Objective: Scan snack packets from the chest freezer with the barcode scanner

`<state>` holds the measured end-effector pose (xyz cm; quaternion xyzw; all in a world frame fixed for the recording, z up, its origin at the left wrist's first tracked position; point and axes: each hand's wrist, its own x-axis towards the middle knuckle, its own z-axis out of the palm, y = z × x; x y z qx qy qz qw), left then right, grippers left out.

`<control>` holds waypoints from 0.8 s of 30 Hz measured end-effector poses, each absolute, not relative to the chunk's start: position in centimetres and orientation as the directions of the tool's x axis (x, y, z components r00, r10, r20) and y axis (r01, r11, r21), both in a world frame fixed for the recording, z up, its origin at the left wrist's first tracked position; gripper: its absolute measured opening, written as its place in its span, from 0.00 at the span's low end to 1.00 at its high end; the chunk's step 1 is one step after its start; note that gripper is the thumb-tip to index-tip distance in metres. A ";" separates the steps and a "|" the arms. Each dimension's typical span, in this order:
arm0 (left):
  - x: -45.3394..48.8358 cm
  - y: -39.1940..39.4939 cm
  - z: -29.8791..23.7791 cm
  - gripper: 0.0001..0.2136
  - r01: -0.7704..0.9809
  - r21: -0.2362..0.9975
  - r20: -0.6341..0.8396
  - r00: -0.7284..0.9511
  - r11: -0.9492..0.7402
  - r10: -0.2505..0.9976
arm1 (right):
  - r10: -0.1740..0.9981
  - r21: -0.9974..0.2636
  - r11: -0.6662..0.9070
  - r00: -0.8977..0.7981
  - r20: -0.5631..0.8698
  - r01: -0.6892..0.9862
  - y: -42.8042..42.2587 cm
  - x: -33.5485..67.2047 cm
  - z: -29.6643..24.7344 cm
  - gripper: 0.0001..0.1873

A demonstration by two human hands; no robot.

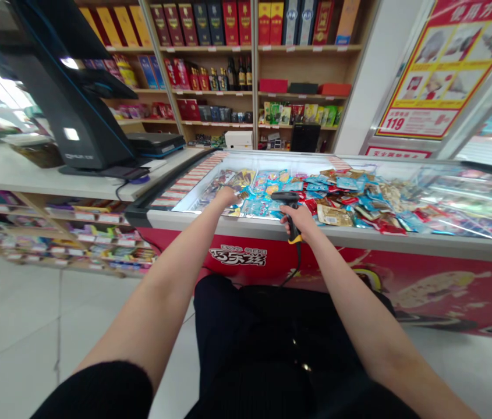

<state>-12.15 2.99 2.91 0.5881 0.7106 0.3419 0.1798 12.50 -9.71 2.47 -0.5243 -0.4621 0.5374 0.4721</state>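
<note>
My right hand [300,217] is wrapped round the handle of a black and yellow barcode scanner [285,197]. The scanner's head points left over the open chest freezer [193,221], and its cable hangs down the front. My left hand [227,196] reaches into the freezer's left part. Its fingers are closed at a small gold and dark ice cream packet [243,194], partly hidden by the hand. Light blue ice cream packets [267,181] lie flat between and beyond my hands. To the right is a loose heap of red, blue and brown packets [350,195].
A dark checkout terminal [84,110] stands on the white counter [45,181] at left. Shelves [213,50] with boxes and bottles line the back. The freezer's glass lid [459,198] covers its right end. A red poster [450,70] hangs at right.
</note>
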 end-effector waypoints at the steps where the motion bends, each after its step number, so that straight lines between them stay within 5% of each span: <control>1: -12.1 2.8 3.0 0.09 0.696 0.709 0.090 -0.252 0.115 0.964 | 0.992 -0.992 -0.124 -0.006 -0.124 -0.016 -9.7 12.6 2.5 0.08; 6: -11.8 2.3 3.5 0.11 0.453 0.883 0.053 -0.355 0.122 0.933 | 0.995 -0.995 -0.100 0.003 -0.100 0.008 -9.7 12.7 3.1 0.09; 15: -8.4 2.2 5.7 0.11 0.127 0.992 0.052 -0.377 -0.004 0.925 | 1.000 -0.998 -0.004 -0.016 -0.005 0.055 -9.7 12.7 3.9 0.08; 24: -2.9 1.4 5.5 0.16 0.060 0.998 0.051 -0.316 -0.033 0.947 | 0.998 -0.985 0.063 0.003 0.064 0.158 -10.3 13.8 4.7 0.10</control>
